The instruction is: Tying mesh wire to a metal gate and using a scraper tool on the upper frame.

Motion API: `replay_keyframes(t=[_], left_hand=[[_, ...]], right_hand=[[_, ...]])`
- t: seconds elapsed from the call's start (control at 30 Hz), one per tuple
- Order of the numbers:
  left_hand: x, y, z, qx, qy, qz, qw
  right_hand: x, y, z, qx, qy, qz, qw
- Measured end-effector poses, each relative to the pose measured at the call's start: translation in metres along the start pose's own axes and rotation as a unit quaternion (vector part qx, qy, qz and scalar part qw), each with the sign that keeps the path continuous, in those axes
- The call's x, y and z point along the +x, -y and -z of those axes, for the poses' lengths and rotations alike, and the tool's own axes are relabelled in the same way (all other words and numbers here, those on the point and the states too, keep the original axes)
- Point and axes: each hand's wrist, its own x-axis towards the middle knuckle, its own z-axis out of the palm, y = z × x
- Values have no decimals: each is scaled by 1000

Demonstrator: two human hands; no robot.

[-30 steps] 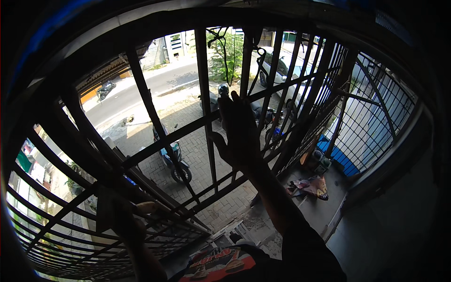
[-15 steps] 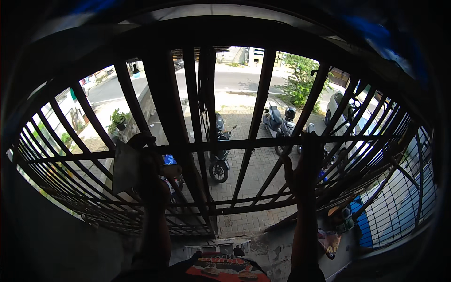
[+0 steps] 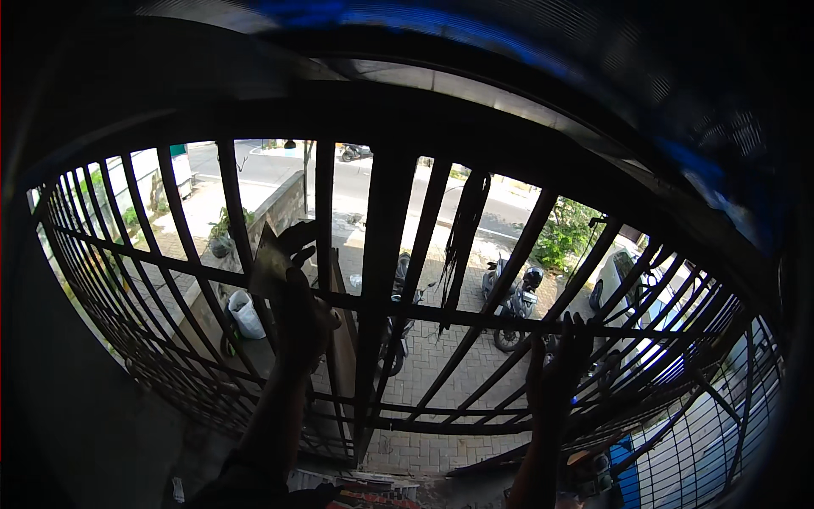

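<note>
Motor scooters point(image 3: 513, 307) behind a metal grille point(image 3: 387, 237)
Sack point(image 3: 246, 316) to their left, car point(image 3: 621, 265) to their right, road point(image 3: 509, 216) beyond.

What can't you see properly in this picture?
Head view: part of the flat piece, covered by the left hand.
Head view: whether the right hand grips the crossbar; too dark.
Head view: most of the shirt, cut off by the lower edge.
</note>
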Motion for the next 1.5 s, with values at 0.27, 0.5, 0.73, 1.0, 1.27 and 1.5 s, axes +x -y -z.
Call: replay_keyframes(t=[0.27,0.5,0.73,1.0,1.27,1.5], left_hand=[[31,-15,-7,169,-199,-436,861],[34,-27,1,-227,67,-152,960],[43,-20,0,-129,89,-258,953],[39,-19,0,-142,75,-236,958],[31,-38,-2,-180,48,-110,976],[37,-25,-7,-231,26,-134,963]], right_hand=[[68,92,36,381,47,36,923],[132,136,16,295,-58,168,939],[137,141,20,299,-132,197,924],[129,158,11,305,-99,133,938],[126,161,1,323,-130,186,919],[136,139,-1,265,-122,207,934]])
